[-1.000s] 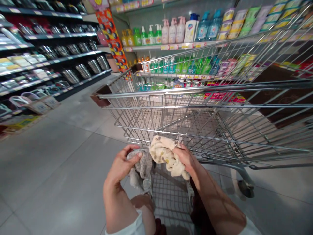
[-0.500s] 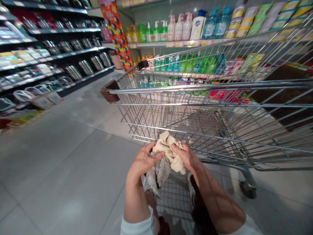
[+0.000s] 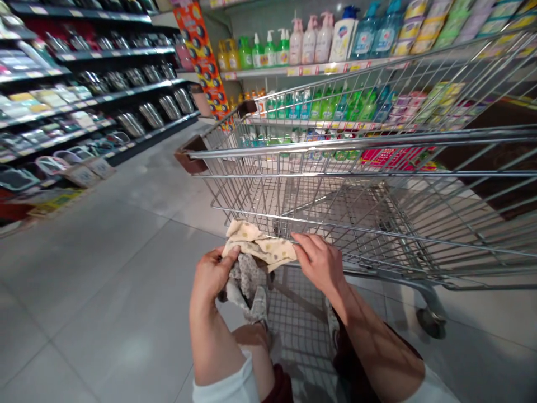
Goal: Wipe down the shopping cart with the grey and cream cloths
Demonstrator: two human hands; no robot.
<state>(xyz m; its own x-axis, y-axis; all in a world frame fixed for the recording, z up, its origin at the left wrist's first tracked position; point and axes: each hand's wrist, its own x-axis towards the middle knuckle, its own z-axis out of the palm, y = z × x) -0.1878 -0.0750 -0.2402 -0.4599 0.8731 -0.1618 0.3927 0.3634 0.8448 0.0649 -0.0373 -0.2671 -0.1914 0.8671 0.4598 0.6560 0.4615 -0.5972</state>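
Observation:
A cream cloth (image 3: 274,250) with small spots is stretched sideways between my hands, beside the shopping cart. My left hand (image 3: 213,273) is closed on its left end, thumb on top. A bunched grey speckled cloth (image 3: 248,274) hangs below that hand, and its folds partly overlap the cream one. Whether the two are separate pieces I cannot tell. At the cream cloth's right end, the fingers of my right hand (image 3: 322,262) pinch its edge.
The metal shopping cart (image 3: 335,174) stands right in front of my hands, a caster wheel (image 3: 431,322) at its lower right. Shelves behind hold pump bottles (image 3: 308,42). To the left, another shelf carries metal pots (image 3: 151,115). The floor (image 3: 113,268) is tiled.
My hands have moved apart, left hand leftward and right hand slightly rightward. The cream cloth, bunched before, is now drawn out between them and shows its spots.

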